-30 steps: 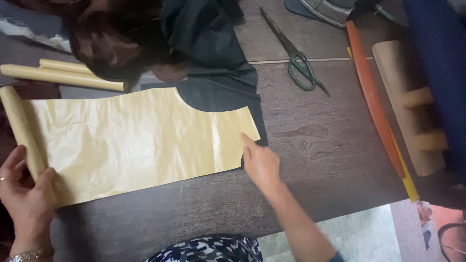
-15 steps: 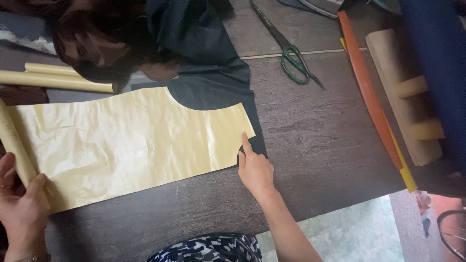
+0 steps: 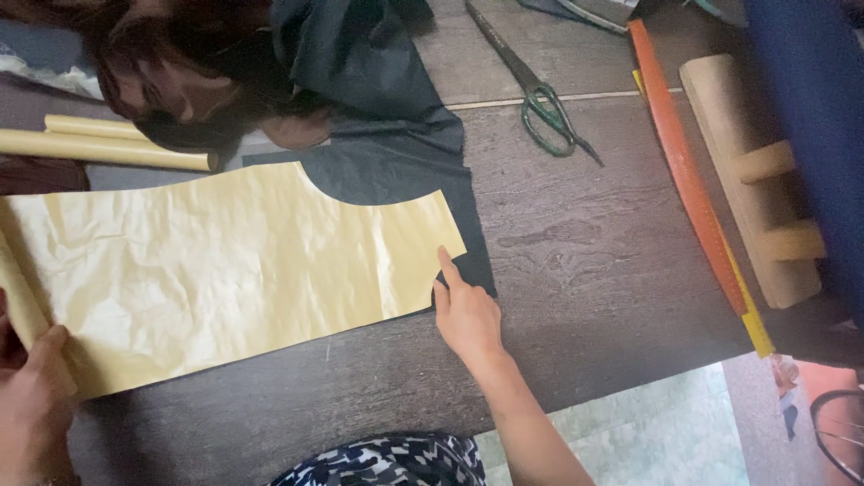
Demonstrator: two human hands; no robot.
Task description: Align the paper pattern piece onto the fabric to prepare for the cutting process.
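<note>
Holding at left: left hand rests on the rolled end of the pattern, fingers curled over the roll.
Pattern: yellow paper, spread flat and creased on the desk, its cut neck curve and right end lying over the cloth.
Cloth: dark, flat under the pattern's right end, bunched toward the far edge; uncut as far as shows.
Right hand: forefinger out, tip touching the pattern's right edge, other fingers folded in, clamped on nothing.
Done: pattern laid out on cloth.
Left: no marks or cuts visible along the outline.
Scissors: well apart, untouched.
Ruler: at right, idle.
</note>
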